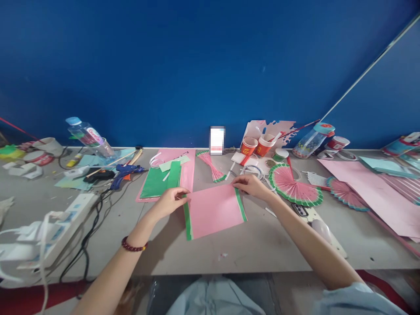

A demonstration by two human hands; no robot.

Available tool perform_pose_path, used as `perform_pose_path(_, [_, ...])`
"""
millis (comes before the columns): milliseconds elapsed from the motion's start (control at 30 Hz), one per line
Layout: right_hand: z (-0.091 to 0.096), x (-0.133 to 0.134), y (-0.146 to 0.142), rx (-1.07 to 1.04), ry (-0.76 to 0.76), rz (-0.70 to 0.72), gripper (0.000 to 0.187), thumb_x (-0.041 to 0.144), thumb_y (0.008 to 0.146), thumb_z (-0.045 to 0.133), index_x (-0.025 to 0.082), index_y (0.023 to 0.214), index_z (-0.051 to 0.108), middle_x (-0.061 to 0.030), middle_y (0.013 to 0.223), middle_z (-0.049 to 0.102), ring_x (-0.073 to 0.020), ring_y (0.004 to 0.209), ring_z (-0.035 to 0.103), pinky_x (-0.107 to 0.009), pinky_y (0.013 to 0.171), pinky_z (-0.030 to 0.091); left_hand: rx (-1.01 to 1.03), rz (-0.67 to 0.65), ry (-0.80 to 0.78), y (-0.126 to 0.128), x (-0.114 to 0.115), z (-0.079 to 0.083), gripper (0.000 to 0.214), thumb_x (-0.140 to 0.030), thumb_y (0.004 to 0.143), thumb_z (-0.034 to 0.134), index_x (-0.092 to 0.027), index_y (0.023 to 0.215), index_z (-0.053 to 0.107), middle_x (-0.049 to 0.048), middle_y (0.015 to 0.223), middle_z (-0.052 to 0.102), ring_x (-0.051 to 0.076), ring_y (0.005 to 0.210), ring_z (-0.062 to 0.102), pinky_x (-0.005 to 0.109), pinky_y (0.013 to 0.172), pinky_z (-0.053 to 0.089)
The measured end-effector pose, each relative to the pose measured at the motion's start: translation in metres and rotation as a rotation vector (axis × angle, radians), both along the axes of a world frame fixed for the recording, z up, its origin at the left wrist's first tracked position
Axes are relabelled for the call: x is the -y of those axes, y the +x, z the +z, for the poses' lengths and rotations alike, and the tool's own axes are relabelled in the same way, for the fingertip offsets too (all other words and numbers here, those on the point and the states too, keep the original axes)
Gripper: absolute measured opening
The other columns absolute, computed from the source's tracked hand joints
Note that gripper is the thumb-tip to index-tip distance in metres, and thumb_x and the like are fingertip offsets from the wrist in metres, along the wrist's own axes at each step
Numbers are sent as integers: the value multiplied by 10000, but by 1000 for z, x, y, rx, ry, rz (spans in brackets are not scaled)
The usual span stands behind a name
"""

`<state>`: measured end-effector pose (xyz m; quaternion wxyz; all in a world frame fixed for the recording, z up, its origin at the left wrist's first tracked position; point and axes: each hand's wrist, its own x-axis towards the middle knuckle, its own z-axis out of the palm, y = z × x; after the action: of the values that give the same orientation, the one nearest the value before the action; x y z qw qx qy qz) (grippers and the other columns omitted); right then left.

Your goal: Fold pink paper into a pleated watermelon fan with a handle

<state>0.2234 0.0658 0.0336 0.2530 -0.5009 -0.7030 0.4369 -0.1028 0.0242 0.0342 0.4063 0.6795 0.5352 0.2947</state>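
A pink paper sheet [215,210] with a green and white strip along its left and right edges is held over the table in front of me. My left hand [170,201] pinches its far left corner. At the far right corner, the fingers of my right hand [251,186] are closed on the same sheet. Beyond the sheet lies a folded pink and green paper strip [211,166], pinched at its middle. To the right is a pleated paper fan [295,186] in pink with a green rim. Green sheets [160,181] rest on pink paper to the left.
A blue glue gun [126,173], a power strip [70,227] and black cables lie left. Red paper cups [249,146] and a phone-like screen [217,141] stand near the blue wall. On the right are a phone [300,210], a mouse [321,229] and pink sheets [370,192].
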Motion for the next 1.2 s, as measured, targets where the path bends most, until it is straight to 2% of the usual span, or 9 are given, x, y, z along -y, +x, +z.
perform_pose_path(167, [-13,4,4,14,22,-78,264,407,751,588,171,814,689,-12,626,625,-116,513,537,-235,494,425,46,84,-36,2,-3,-3,246,-422,690,664,-198,778,717,56,844,736,231,791,665,318,716,518])
perform_pose_path(367, [-24,11,0,50,274,-97,192,330,793,567,194,781,702,-46,834,683,-162,744,586,-271,642,428,51,129,-19,1,-6,-26,236,-415,721,633,-205,776,727,55,844,737,237,774,668,301,644,523])
perform_pose_path(533, [-35,12,1,48,362,-120,189,309,806,565,192,804,714,-55,868,656,-150,703,563,-275,635,422,40,112,47,-4,-6,-37,228,-385,748,617,-207,828,734,59,879,735,234,797,672,307,680,535])
perform_pose_path(700, [-35,11,2,133,402,-176,210,317,796,560,208,823,738,-54,823,635,-137,630,523,-275,612,422,-64,25,154,-1,6,-21,235,-369,798,575,-218,877,737,57,957,723,225,884,663,311,786,526])
perform_pose_path(867, [-29,8,-1,72,285,-284,226,321,764,561,193,842,730,-44,757,691,-144,612,552,-258,576,426,-134,-71,146,12,40,15,281,-402,853,527,-264,1023,703,34,1058,695,208,947,641,289,805,517])
perform_pose_path(967, [-18,3,-6,-55,148,-288,268,348,748,558,181,889,712,-38,732,683,-115,529,516,-227,478,383,-101,-340,7,20,55,37,293,-404,846,557,-281,1085,673,26,997,704,175,859,649,232,672,521])
perform_pose_path(1033, [-7,-1,-13,-147,51,-238,295,364,756,534,168,903,698,-30,686,658,-92,476,473,-213,433,343,-75,-463,9,24,55,46,263,-388,868,532,-277,1052,684,23,943,708,159,834,645,216,650,510])
perform_pose_path(1100, [5,-4,-22,-197,-12,-133,266,361,740,556,150,832,689,-25,654,635,-82,481,467,-208,447,351,-100,-461,77,29,49,48,248,-362,897,487,-252,965,699,22,895,703,139,790,641,202,623,499])
perform_pose_path(1200, [17,-6,-41,-231,-53,28,211,338,718,599,149,783,667,-20,678,630,-93,558,517,-204,493,381,-226,-269,382,35,33,41,246,-293,923,437,-232,1054,636,40,991,663,130,805,621,210,621,494])
